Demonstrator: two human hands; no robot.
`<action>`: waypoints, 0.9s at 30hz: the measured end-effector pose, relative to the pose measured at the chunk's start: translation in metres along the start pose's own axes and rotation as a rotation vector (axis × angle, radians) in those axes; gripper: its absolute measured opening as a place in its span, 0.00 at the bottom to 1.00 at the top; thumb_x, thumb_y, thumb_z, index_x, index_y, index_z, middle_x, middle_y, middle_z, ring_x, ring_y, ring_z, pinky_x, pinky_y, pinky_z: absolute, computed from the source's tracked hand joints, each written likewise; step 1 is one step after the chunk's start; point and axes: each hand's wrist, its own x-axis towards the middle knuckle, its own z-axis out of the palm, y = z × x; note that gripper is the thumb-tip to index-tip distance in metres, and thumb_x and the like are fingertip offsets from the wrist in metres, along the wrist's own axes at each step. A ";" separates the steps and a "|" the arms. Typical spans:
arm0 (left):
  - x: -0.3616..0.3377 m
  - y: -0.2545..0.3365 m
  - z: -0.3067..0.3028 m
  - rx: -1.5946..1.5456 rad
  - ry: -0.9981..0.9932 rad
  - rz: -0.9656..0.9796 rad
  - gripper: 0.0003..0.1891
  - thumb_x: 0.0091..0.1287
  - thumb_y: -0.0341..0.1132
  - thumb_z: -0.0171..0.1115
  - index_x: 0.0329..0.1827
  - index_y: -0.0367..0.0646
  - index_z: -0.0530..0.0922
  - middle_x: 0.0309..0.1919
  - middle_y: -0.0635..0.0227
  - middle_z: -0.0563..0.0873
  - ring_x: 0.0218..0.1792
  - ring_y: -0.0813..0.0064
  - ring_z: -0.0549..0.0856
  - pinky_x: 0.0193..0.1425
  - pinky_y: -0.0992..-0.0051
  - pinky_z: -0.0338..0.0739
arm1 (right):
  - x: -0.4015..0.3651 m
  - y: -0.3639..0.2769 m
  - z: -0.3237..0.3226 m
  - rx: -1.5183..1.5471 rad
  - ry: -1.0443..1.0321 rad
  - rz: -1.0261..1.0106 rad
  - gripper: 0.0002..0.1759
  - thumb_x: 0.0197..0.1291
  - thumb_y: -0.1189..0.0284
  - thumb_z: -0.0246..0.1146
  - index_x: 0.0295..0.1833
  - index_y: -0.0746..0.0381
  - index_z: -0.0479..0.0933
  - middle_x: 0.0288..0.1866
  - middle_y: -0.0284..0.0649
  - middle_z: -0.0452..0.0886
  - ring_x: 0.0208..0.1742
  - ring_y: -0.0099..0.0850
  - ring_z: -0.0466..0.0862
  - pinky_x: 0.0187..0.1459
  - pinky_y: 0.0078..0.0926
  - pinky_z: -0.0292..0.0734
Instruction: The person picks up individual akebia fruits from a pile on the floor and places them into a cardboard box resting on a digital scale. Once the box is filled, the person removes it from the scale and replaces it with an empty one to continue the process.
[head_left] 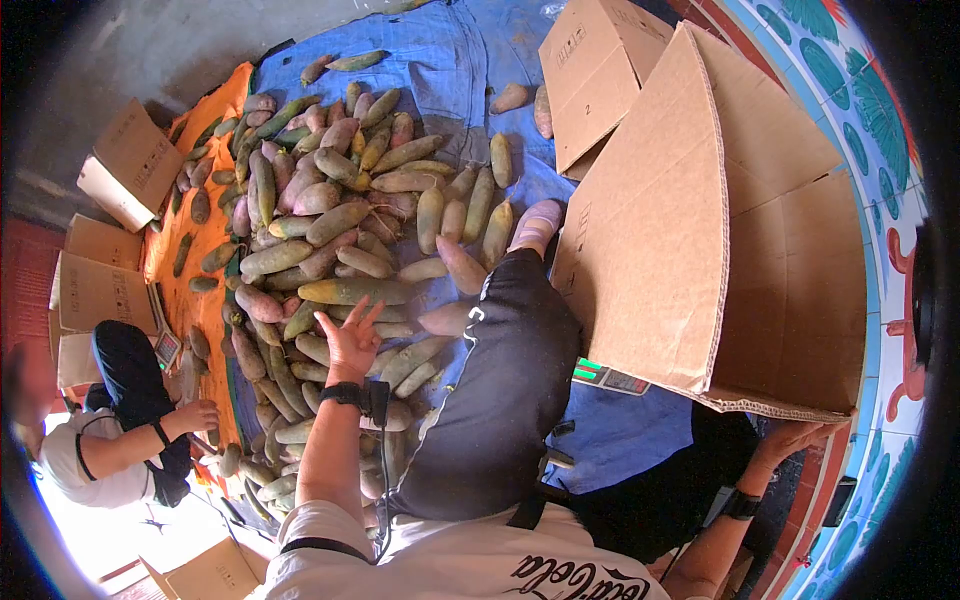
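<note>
My left hand (352, 345) is open, its fingers spread over a big pile of long green and pinkish radishes (340, 222). Nothing is held in it. A long green radish (355, 291) lies just past its fingertips. On the right side, a large open cardboard box (640, 240) stands tilted beside my leg. My right hand (798, 438) grips the near edge of that box, with its fingers partly hidden. Under the box's near corner sits a scale (610, 377) with a lit green display.
The radishes lie on a blue tarp (420, 60) and an orange sheet (210, 310). Another cardboard box (590, 80) stands at the back. At the left, a co-worker (110, 450) sits near more boxes (100, 290). A tiled wall (870, 130) borders the right.
</note>
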 end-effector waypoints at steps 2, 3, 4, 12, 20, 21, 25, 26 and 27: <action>0.001 -0.001 -0.003 0.011 -0.001 -0.002 0.51 0.55 0.77 0.24 0.66 0.41 0.62 0.60 0.56 0.72 0.15 0.82 0.56 0.23 0.83 0.58 | 0.001 -0.001 0.001 0.032 0.007 0.058 0.44 0.63 0.41 0.31 0.71 0.66 0.41 0.71 0.55 0.47 0.71 0.49 0.52 0.69 0.46 0.48; 0.002 -0.002 -0.006 0.012 -0.001 -0.002 0.51 0.55 0.77 0.24 0.66 0.41 0.62 0.60 0.56 0.72 0.15 0.82 0.56 0.23 0.83 0.58 | 0.000 0.003 0.001 0.032 0.006 0.059 0.44 0.63 0.41 0.31 0.71 0.66 0.41 0.71 0.55 0.47 0.71 0.49 0.52 0.69 0.46 0.48; 0.003 -0.004 -0.010 0.040 -0.004 0.004 0.51 0.55 0.77 0.24 0.66 0.41 0.61 0.61 0.55 0.72 0.15 0.82 0.56 0.24 0.83 0.58 | -0.001 0.009 0.002 0.007 0.006 0.026 0.44 0.63 0.41 0.31 0.71 0.66 0.41 0.71 0.55 0.47 0.71 0.49 0.52 0.69 0.47 0.48; 0.009 -0.008 -0.026 0.100 0.044 -0.036 0.50 0.55 0.77 0.26 0.67 0.43 0.61 0.59 0.59 0.74 0.15 0.82 0.59 0.25 0.82 0.60 | -0.003 0.015 0.000 -0.107 -0.004 -0.063 0.46 0.61 0.39 0.34 0.71 0.66 0.41 0.71 0.54 0.46 0.71 0.49 0.51 0.69 0.48 0.47; 0.009 -0.010 -0.032 0.171 0.081 -0.035 0.50 0.55 0.77 0.28 0.65 0.43 0.63 0.57 0.61 0.76 0.17 0.82 0.61 0.29 0.80 0.61 | -0.003 0.022 0.001 -0.120 -0.002 -0.124 0.45 0.63 0.41 0.38 0.71 0.66 0.40 0.71 0.54 0.46 0.71 0.49 0.51 0.69 0.48 0.48; 0.009 -0.010 -0.033 0.170 0.082 -0.036 0.50 0.55 0.77 0.28 0.65 0.43 0.63 0.57 0.61 0.76 0.17 0.82 0.61 0.29 0.80 0.61 | -0.003 0.020 0.000 -0.120 -0.003 -0.125 0.45 0.63 0.41 0.38 0.71 0.66 0.40 0.71 0.54 0.46 0.71 0.49 0.51 0.69 0.48 0.48; 0.012 -0.012 -0.037 0.237 0.119 -0.008 0.51 0.54 0.78 0.27 0.67 0.42 0.62 0.61 0.60 0.72 0.21 0.80 0.61 0.35 0.78 0.62 | -0.001 0.009 0.002 -0.028 0.019 -0.021 0.44 0.62 0.40 0.34 0.71 0.63 0.43 0.71 0.54 0.48 0.71 0.48 0.53 0.68 0.50 0.49; 0.013 -0.013 -0.038 0.248 0.150 0.019 0.52 0.54 0.78 0.26 0.67 0.40 0.61 0.61 0.57 0.71 0.22 0.79 0.60 0.35 0.77 0.61 | -0.001 0.008 0.003 -0.004 0.044 0.019 0.44 0.61 0.38 0.30 0.72 0.60 0.45 0.70 0.53 0.51 0.70 0.48 0.54 0.68 0.51 0.50; 0.017 -0.014 -0.043 0.247 0.151 0.018 0.52 0.54 0.78 0.26 0.67 0.40 0.61 0.61 0.57 0.71 0.22 0.79 0.60 0.35 0.77 0.61 | -0.001 0.009 0.003 -0.004 0.044 0.018 0.44 0.61 0.38 0.30 0.72 0.60 0.45 0.70 0.53 0.51 0.70 0.48 0.54 0.68 0.51 0.50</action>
